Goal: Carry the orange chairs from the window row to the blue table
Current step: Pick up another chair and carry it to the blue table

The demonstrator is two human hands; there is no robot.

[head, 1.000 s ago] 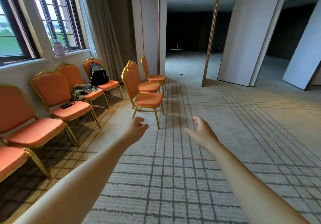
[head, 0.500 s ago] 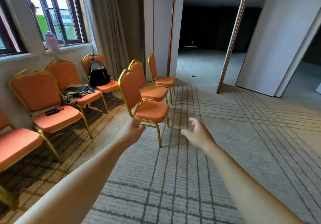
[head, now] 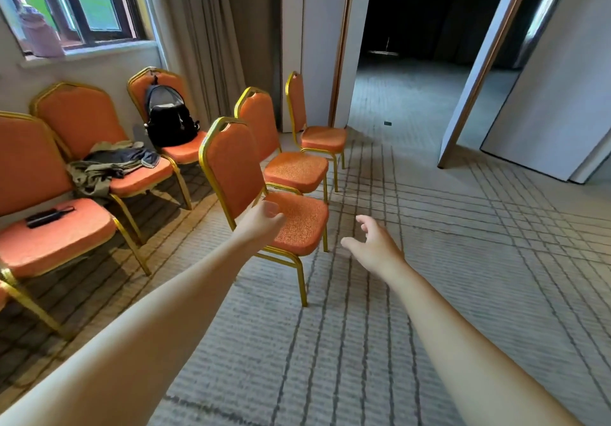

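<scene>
The person has stepped closer to the nearest orange chair (head: 236,167), standing just out from the window row (head: 81,118). The left hand (head: 264,219), loosely curled, now hangs over its seat (head: 299,223); the right hand (head: 375,243) is spread beside it, fingers (head: 365,222) holding nothing. A lift looks near. The blue table is out of sight; left-hand contact is unclear.

Open carpet (head: 463,276) right of the near chair (head: 304,227), running on to the dark doorway (head: 413,78). Only a narrow gap between near chair and second chair (head: 294,169); third chair (head: 322,136) just behind, near the wall. On the left, an aisle between these three and the window row (head: 82,121), hemmed by gold legs on both sides. Row seats taken up by backpack (head: 168,121), clothes (head: 109,167) and a small black object (head: 48,217). Far right closed off by a white panel (head: 555,94).
</scene>
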